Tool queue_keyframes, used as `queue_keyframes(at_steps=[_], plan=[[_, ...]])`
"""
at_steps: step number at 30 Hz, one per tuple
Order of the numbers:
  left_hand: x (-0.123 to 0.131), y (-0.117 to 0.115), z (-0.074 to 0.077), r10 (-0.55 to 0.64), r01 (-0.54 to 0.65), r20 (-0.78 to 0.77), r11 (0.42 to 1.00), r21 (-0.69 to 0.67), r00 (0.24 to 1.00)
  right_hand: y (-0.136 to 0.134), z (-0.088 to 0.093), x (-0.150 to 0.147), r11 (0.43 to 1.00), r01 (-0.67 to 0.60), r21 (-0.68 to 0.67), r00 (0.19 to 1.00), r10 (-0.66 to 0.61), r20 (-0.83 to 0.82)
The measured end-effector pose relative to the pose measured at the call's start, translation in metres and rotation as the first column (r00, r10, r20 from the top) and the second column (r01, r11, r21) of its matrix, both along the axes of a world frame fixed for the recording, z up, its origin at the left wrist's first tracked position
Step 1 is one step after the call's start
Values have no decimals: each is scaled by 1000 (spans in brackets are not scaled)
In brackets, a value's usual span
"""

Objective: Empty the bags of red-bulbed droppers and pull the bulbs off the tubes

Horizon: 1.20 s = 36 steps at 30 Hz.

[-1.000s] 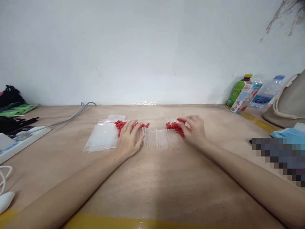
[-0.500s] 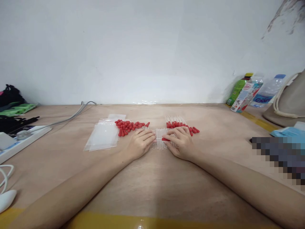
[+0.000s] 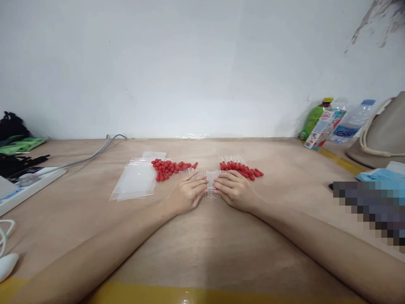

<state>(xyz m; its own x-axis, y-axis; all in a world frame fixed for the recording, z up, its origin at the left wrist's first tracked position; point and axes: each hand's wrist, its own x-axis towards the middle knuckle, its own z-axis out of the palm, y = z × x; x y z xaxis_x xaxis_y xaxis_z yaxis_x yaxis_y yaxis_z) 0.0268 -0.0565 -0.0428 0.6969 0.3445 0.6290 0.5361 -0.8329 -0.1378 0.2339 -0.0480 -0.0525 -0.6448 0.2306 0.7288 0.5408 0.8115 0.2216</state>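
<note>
A thin clear glass dropper tube (image 3: 211, 188) spans the gap between my two hands. My left hand (image 3: 189, 192) pinches its left end. My right hand (image 3: 236, 191) is closed around the other end, and its fingers hide the red rubber bulb seen there half a second ago. Beneath both hands lies a row of clear glass tubes (image 3: 212, 177), partly covered by the fingers. Just beyond my left hand is a heap of loose red rubber bulbs (image 3: 171, 167). Beyond my right hand, finished-looking droppers with red bulbs (image 3: 236, 166) lie side by side, their clear tips facing the wall.
Clear plastic bags (image 3: 136, 181) lie left of the loose bulbs. A power strip (image 3: 38, 183) with a grey cable sits at the left edge. Bottles (image 3: 316, 120), a beige bag (image 3: 382, 131) and a pixelated dark object (image 3: 367, 207) are on the right.
My right fingers have moved slightly left and closed over the red bulb, which showed between them before. The gap between my hands is narrower, and the view has shifted a little.
</note>
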Motion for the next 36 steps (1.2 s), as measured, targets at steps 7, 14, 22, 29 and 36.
queue_keyframes(at_steps=[7,14,22,29,36], plan=[[-26,3,0,47,-39,84,995,-95,995,3,0,24,998,3,66,996,3,-85],[-44,14,0,265,-236,275,962,-135,924,19,6,60,949,268,-164,881,-310,-356],[-48,17,1,384,-361,283,923,-129,879,53,0,109,727,280,-627,515,-665,-541],[-47,13,-1,335,-317,264,942,-109,904,58,-6,118,557,276,-783,509,-776,-372],[-45,13,-8,359,-354,200,933,-62,912,56,-8,111,594,252,-764,536,-743,-401]])
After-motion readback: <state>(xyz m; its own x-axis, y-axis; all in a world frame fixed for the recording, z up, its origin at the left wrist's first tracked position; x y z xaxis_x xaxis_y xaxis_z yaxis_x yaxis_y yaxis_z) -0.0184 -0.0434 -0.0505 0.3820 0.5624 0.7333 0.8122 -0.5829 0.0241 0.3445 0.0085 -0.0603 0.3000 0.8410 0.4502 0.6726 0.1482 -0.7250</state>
